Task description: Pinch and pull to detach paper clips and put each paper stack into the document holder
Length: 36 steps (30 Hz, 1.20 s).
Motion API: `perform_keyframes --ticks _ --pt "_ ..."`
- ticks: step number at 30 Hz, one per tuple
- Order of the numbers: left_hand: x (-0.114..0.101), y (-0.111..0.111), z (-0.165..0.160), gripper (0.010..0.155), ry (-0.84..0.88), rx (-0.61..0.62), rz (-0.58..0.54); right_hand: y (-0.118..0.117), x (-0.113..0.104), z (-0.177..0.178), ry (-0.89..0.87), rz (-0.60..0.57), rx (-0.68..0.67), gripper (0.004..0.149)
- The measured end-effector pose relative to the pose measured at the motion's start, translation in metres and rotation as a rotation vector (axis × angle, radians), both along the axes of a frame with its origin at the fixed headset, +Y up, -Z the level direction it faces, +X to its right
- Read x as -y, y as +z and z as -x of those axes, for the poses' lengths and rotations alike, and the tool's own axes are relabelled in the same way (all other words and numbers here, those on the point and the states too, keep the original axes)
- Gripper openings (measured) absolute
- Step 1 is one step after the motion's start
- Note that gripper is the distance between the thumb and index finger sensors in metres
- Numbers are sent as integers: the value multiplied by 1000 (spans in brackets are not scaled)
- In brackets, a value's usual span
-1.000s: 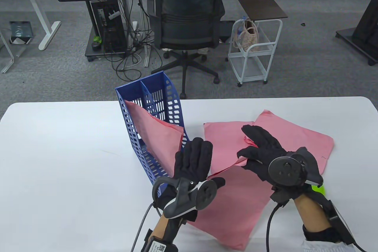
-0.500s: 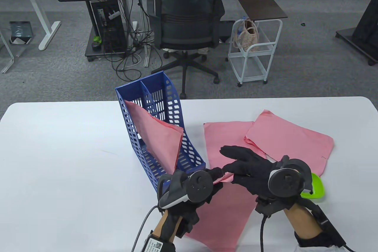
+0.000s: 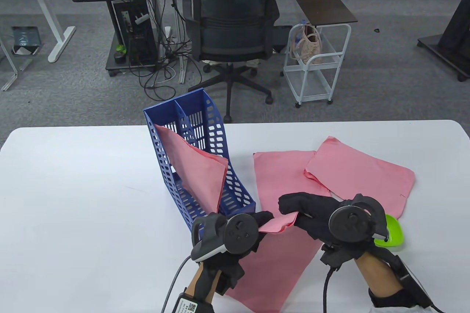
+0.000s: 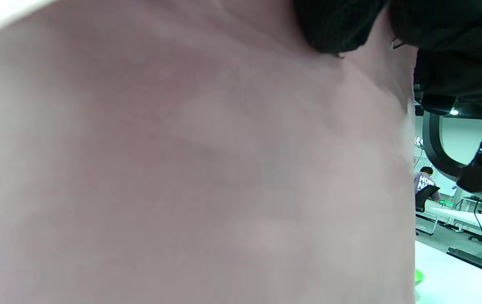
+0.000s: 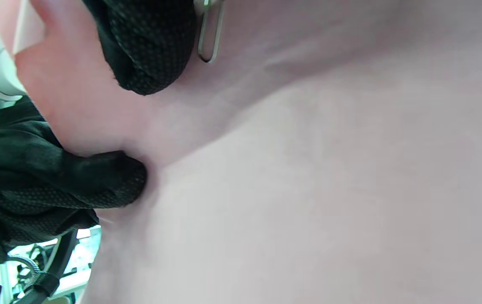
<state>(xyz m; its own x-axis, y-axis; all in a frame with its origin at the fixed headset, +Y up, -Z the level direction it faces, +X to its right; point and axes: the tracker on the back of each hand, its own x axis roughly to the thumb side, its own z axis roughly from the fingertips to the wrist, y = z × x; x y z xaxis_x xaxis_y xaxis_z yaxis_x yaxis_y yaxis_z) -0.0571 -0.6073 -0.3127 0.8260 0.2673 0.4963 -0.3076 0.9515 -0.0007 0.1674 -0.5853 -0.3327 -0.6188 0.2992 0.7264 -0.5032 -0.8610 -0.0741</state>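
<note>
A pink paper stack (image 3: 279,265) lies at the table's near edge with its far corner lifted. My left hand (image 3: 265,217) pinches that corner from the left. My right hand (image 3: 290,210) grips the same raised edge from the right, fingers curled over it. In the right wrist view a silver paper clip (image 5: 209,33) sits on the stack (image 5: 329,190) right beside my right fingertip (image 5: 148,46); whether the finger touches the clip is hidden. The blue document holder (image 3: 198,122) stands left of the hands with one pink stack (image 3: 198,173) leaning in it.
Two more pink stacks (image 3: 286,173) (image 3: 363,173) lie overlapping beyond my hands. A green dish (image 3: 394,230) sits just right of my right hand. The left wrist view is filled by pink paper (image 4: 182,169). An office chair and a cart stand past the table's far edge.
My left hand left the holder's side and came right to pinch the stack's corner. My right hand drew the stack nearer and closed on its edge, uncovering the green dish.
</note>
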Motion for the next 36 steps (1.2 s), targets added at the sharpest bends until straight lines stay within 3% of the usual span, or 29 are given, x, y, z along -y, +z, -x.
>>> perform_keyframes --ticks 23,28,32,36 --pt "-1 0 0 43 -6 42 42 3 2 -35 56 45 47 35" --pt "-3 -1 11 44 6 -7 23 -2 2 -66 16 28 207 35" --pt "-8 -1 24 44 49 -63 -20 -5 7 -97 124 2 402 37" --pt "-13 1 34 45 131 -97 -63 -18 34 -151 255 53 682 38"
